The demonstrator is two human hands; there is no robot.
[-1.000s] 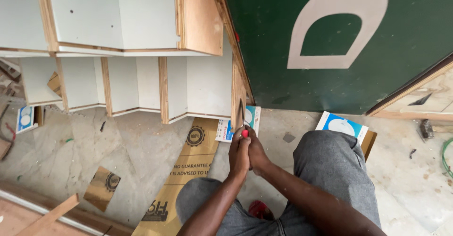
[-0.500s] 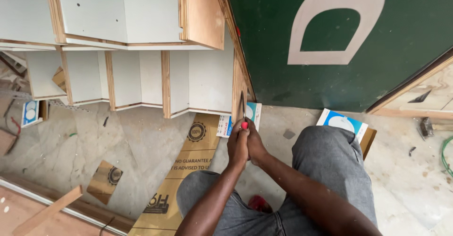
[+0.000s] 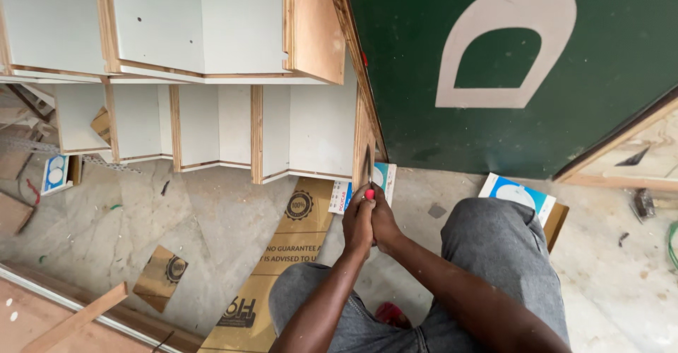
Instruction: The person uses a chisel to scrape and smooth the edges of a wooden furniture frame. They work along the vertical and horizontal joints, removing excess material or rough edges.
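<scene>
Both of my hands are clasped together low in the middle of the head view, my left hand (image 3: 358,220) beside my right hand (image 3: 385,220). Together they grip a screwdriver with a red handle (image 3: 369,193). Its dark shaft (image 3: 368,165) points up against the brown plywood side edge (image 3: 361,130) of a white-faced wooden cabinet (image 3: 233,123) lying in front of me. My knees in grey trousers (image 3: 505,254) are below my arms.
A green board with a pale arch shape (image 3: 505,42) leans at the right. A brown cardboard strip (image 3: 282,254) and blue-white small boxes (image 3: 519,194) lie on the concrete floor. Wood offcuts (image 3: 74,318) lie at lower left, and another small box (image 3: 55,173) at far left.
My hands stay clasped on the screwdriver at the cabinet edge. The view has shifted slightly, and the hands sit a little lower against the cabinet edge.
</scene>
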